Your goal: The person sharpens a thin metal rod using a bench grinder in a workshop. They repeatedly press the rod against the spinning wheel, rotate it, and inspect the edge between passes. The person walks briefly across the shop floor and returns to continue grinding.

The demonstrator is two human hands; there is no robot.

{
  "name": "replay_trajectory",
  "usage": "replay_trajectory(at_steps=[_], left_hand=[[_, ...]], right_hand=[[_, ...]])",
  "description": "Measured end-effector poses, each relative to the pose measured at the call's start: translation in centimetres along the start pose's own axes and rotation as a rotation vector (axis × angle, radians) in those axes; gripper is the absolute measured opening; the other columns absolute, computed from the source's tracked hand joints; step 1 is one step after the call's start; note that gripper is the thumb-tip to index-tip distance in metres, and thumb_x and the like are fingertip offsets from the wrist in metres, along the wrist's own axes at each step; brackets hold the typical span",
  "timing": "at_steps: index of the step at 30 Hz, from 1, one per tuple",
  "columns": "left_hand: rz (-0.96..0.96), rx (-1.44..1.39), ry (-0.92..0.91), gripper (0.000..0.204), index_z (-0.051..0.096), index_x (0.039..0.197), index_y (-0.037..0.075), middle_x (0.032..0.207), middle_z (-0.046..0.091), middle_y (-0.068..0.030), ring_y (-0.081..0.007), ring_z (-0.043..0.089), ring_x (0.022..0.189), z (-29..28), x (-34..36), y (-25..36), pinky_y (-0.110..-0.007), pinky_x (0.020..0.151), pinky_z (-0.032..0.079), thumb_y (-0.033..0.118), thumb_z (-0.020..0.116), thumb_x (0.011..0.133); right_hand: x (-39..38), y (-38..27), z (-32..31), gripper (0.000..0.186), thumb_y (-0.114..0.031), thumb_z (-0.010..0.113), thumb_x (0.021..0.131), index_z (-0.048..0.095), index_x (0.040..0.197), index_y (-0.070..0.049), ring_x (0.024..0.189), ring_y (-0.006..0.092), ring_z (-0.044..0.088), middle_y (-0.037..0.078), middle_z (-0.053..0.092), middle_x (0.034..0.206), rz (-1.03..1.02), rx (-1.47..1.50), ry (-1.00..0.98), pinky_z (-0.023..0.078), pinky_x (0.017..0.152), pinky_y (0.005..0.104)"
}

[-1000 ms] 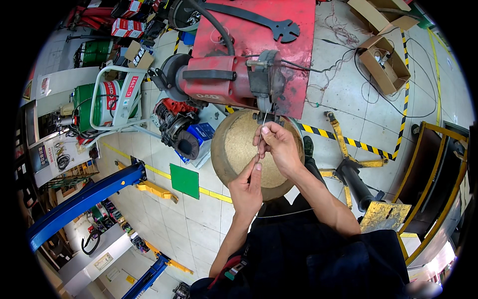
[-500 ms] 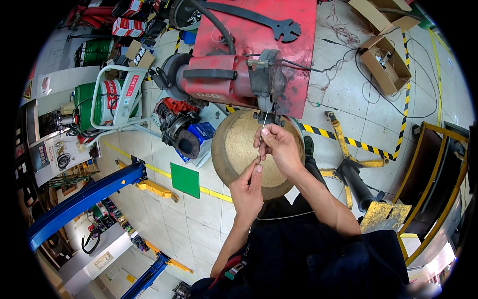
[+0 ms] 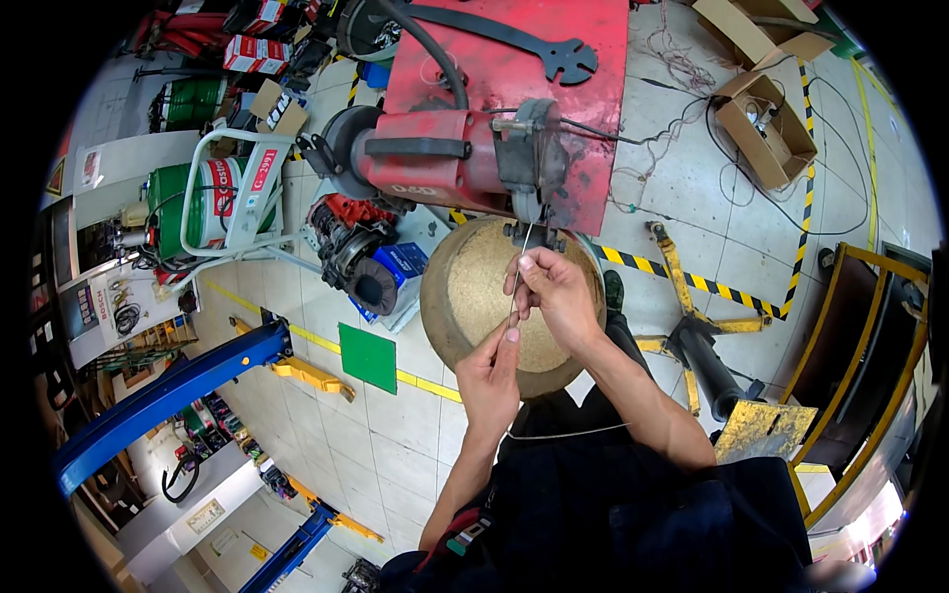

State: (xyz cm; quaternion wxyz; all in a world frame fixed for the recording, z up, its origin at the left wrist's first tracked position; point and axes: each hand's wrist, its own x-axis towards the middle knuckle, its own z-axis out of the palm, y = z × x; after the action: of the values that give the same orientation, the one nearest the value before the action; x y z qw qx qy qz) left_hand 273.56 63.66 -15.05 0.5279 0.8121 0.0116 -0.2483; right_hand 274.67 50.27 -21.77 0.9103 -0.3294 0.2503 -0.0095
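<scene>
Pinched between thumb and fingers of a worker's left hand (image 3: 490,381), a thin wire (image 3: 526,240) runs up through the grasp of the right hand (image 3: 557,296) just above, its far end at the grinder (image 3: 425,173), though whether the two touch cannot be told. Beneath the hands stands a round tub (image 3: 432,306) with a tan, grainy surface, while the grinder sits on a red bench (image 3: 593,188) near a flat, dark wrench (image 3: 568,61). Farther out, a green mat (image 3: 367,358) lies left and an open carton (image 3: 739,138) right.
</scene>
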Motion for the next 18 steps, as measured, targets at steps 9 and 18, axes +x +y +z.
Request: replay_trajectory(at_steps=[9, 18], left_hand=[[-0.031, 0.004, -0.021, 0.030, 0.070, 0.123, 0.002, 0.062, 0.039, 0.0098, -0.0003, 0.031, 0.055, -0.2, -0.1, 0.3, -0.021, 0.048, 0.022, 0.022, 0.058, 0.104], [-0.473, -0.775, -0.649, 0.034, 0.060, 0.112, -0.003, 0.058, 0.040, 0.0022, -0.0065, 0.035, 0.044, -3.9, 2.0, -2.1, -0.021, 0.042, 0.030, 0.028, 0.045, 0.108]], right_hand=[[-0.4, 0.0, 0.1, 0.025, -0.023, 0.051, 0.106, 0.061, 0.098, -0.003, 0.060, 0.0088, 0.055, 0.005, 0.063, 0.083, 0.014, -0.009, 0.029, 0.049, 0.057, 0.0245], [-1.6, -1.0, -1.2, 0.023, -0.023, 0.060, 0.102, 0.064, 0.106, 0.000, 0.064, 0.0091, 0.058, 0.005, 0.065, 0.085, -0.011, 0.110, -0.001, 0.051, 0.060, 0.0255]])
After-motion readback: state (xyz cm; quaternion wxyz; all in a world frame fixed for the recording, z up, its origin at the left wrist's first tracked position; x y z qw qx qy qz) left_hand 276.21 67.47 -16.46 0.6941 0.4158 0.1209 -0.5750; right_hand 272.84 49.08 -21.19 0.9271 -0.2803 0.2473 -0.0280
